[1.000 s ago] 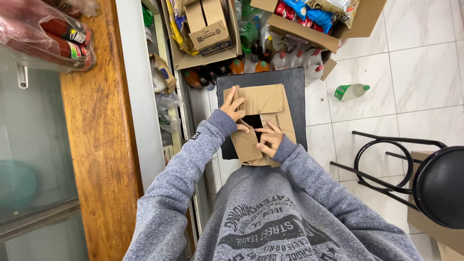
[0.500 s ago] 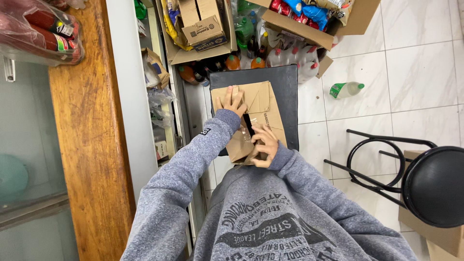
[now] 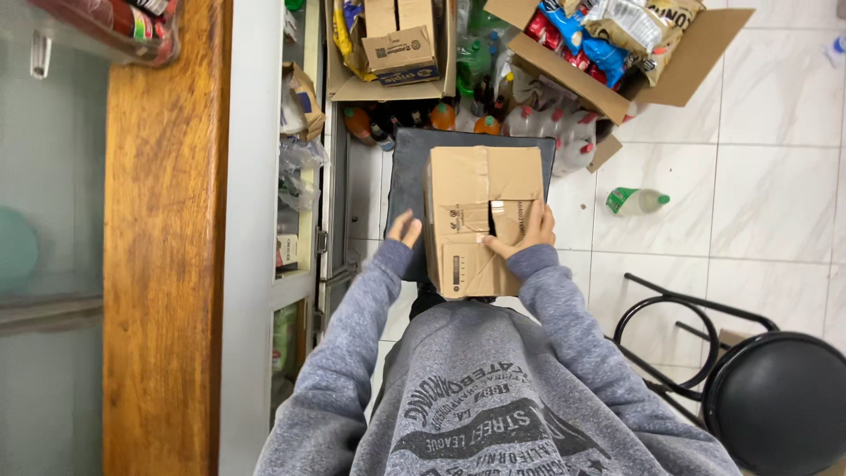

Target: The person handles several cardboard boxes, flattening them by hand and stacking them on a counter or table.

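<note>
Here, the brown cardboard box (image 3: 483, 219) sits on the dark stool seat (image 3: 407, 167), flaps folded shut but untaped; my left hand (image 3: 404, 231) braces its side, my right hand (image 3: 527, 231) presses its top, snack cartons (image 3: 617, 53) beyond

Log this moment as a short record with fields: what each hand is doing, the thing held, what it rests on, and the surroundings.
left hand: on the left side of the cardboard box
right hand: fingers spread on the box's top flaps
box state: flaps folded shut
support: dark padded seat
floor: green-capped bottle lying on white tiles
nearby: black stool at right; open carton of snack bags ahead
</note>
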